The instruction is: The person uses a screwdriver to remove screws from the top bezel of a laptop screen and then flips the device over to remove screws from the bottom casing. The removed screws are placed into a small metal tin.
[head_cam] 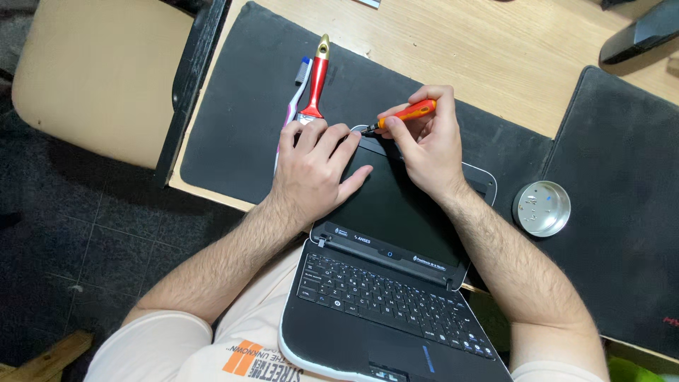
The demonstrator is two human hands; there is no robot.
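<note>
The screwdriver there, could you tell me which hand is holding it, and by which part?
The right hand holds the screwdriver by its orange handle; the left hand rests on the laptop screen.

A single head-worn camera looks steeply down, close over the desk edge.

A small black laptop with a pale rim lies opened out flat, its dark screen panel on the black desk mat and its keyboard half hanging past the mat's near edge toward the person's lap. The left hand rests palm down on the screen's far left corner. At that same far edge of the laptop, the right hand pinches an orange-handled screwdriver, held nearly level, its dark tip touching the screen's frame.
</note>
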